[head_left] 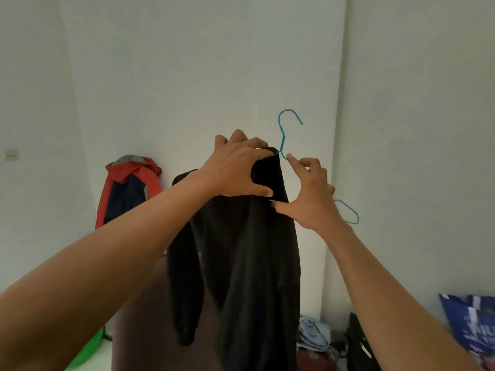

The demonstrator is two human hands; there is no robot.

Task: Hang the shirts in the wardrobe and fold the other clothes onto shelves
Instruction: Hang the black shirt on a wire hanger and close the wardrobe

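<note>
Two hands raised: left hand (235, 167) grasping black long-sleeved fabric shirt (254, 263) at collar, right hand (313, 199) just beside it gripping thin blue wire hanger (282, 144).

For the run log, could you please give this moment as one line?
step: fitting black shirt onto blue hanger | left hand: grips shirt collar | right hand: holds hanger

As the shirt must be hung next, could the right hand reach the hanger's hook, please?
Probably yes: the right hand holds the blue hanger just below its hook, which stands bare above the black shirt, with nothing between.
</note>
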